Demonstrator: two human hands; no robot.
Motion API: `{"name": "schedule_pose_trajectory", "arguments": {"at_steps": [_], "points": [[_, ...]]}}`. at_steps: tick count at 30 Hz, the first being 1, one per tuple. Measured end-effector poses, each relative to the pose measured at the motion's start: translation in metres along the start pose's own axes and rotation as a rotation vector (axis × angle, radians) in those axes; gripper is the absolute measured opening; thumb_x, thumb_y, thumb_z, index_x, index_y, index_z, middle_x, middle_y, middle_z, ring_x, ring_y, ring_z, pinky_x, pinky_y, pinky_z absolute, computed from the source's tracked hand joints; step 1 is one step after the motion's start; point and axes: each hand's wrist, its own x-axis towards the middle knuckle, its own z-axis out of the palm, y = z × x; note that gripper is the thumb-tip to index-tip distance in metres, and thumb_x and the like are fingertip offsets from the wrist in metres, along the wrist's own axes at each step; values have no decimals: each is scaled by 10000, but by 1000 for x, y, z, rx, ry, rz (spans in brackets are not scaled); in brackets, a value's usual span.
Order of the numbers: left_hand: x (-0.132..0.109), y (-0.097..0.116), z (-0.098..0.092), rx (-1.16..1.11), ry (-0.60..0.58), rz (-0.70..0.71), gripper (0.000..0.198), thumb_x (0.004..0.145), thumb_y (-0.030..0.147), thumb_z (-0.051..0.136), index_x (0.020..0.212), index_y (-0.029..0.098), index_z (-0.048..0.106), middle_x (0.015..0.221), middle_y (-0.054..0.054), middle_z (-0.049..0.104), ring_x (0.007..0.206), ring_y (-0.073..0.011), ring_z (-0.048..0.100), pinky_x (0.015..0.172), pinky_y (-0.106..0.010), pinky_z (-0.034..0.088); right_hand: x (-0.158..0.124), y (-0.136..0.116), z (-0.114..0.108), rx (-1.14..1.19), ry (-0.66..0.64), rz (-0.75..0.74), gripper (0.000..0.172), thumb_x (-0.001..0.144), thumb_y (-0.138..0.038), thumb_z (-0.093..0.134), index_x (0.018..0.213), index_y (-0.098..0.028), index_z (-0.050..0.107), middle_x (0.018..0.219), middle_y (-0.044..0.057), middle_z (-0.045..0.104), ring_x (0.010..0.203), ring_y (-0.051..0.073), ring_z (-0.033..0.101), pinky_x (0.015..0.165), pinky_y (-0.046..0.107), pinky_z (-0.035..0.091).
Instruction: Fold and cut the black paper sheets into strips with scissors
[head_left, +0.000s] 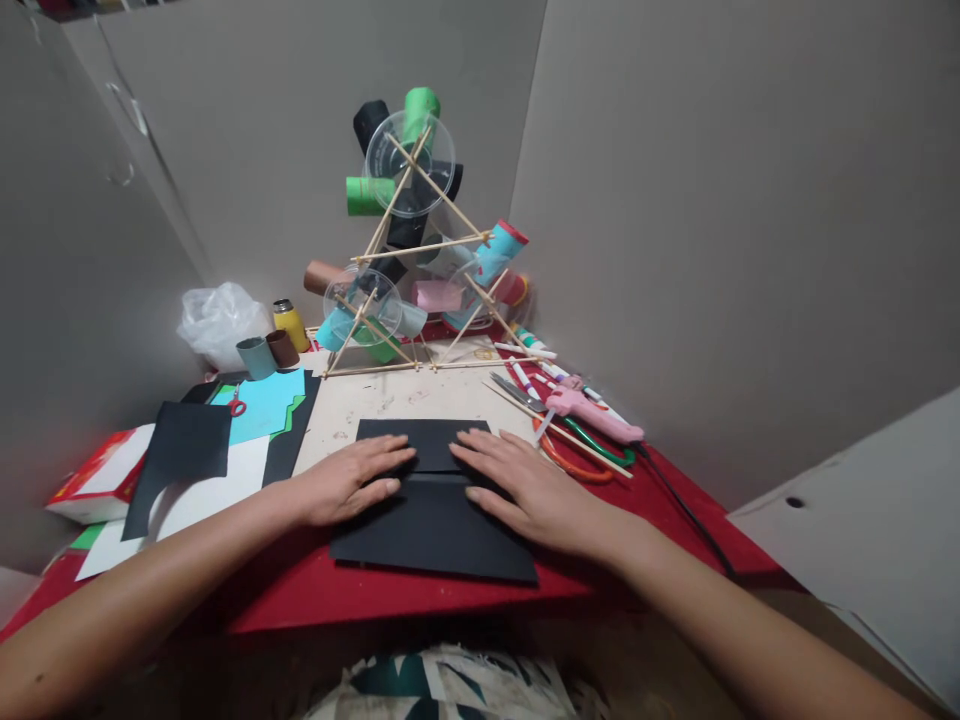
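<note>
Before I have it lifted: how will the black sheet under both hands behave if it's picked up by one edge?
Probably floppy: the black sheet looks thin and shows a fold where the left hand and right hand press it flat. It is likely light, and it may slide easily on the red table.

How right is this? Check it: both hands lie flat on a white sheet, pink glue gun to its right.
Not white: the head view shows the left hand and right hand flat on a black sheet, pink glue gun to its right.
</note>
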Motion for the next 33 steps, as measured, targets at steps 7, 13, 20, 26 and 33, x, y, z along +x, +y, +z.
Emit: {"name": "schedule_pose_trajectory", "arguments": {"at_steps": [7, 13, 20, 26, 33], "points": [[-49, -4, 12, -81, 19, -23, 448, 964, 231, 340, 1408, 227, 401, 1490, -57, 374, 1393, -195, 292, 1140, -415, 291, -51, 24, 8, 181, -39, -58, 535, 864, -138, 371, 1384, -221, 464, 1438, 80, 456, 1353, 232, 367, 1108, 517, 306], [-69, -7, 12, -87, -12, -85, 604, 875, 78, 364, 1444, 276, 330, 1519, -14, 319, 1402, -198, 269, 1149, -426, 276, -65, 18, 14, 99, 12, -49, 544, 862, -221, 485, 1403, -242, 428, 1460, 100, 420, 1352, 278, 363, 1080, 568, 322], [-65, -8, 5, -99, -51, -95, 639, 853, 142, 432, 1463, 264, 285, 1528, -21, 298, 1400, -213, 271, 1155, -415, 259, -54, 15, 26, 44, 250, -128, 540, 867, -168, 501, 1396, -243, 415, 1244, 116, 597, 1166, 252, 540, 993, 482, 439], [-63, -10, 2, -163, -51, -101, 573, 885, 232, 466, 1440, 282, 334, 1514, -53, 327, 1380, -255, 312, 1125, -466, 299, -43, 15, 22, -51, 341, -132, 513, 847, -113, 486, 1332, -278, 513, 1365, 116, 509, 1262, 302, 447, 1004, 519, 401], [-51, -19, 11, -247, 118, -83, 481, 899, 200, 444, 1376, 259, 427, 1351, -82, 532, 1240, -224, 480, 1063, -433, 383, -34, 21, 30, 199, 296, -62, 420, 847, -112, 444, 1187, -276, 627, 1070, 52, 714, 1027, 219, 632, 890, 409, 504]]}}
